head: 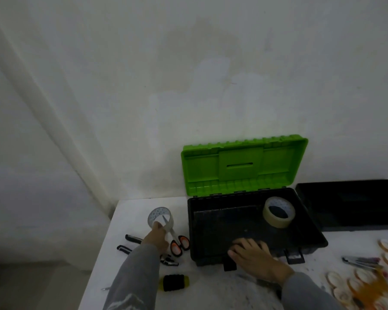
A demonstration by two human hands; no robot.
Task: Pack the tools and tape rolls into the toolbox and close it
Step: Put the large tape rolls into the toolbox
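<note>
A black toolbox (197, 229) stands open on the white table, its green lid (243, 166) upright against the wall. One tape roll (279, 211) lies inside at the back right. My left hand (156, 237) grips a clear tape roll (159, 217) left of the box, just above the table. Scissors (177, 241) with orange-black handles lie beside that hand. My right hand (255, 257) rests with fingers spread on the toolbox's front rim.
Black tools (132, 239) lie left of my left arm, and a black-yellow tool (174, 282) lies near the front. A black tray (349, 204) sits right of the box. Pliers (360, 261) and several small tape rolls (349, 285) lie at the right.
</note>
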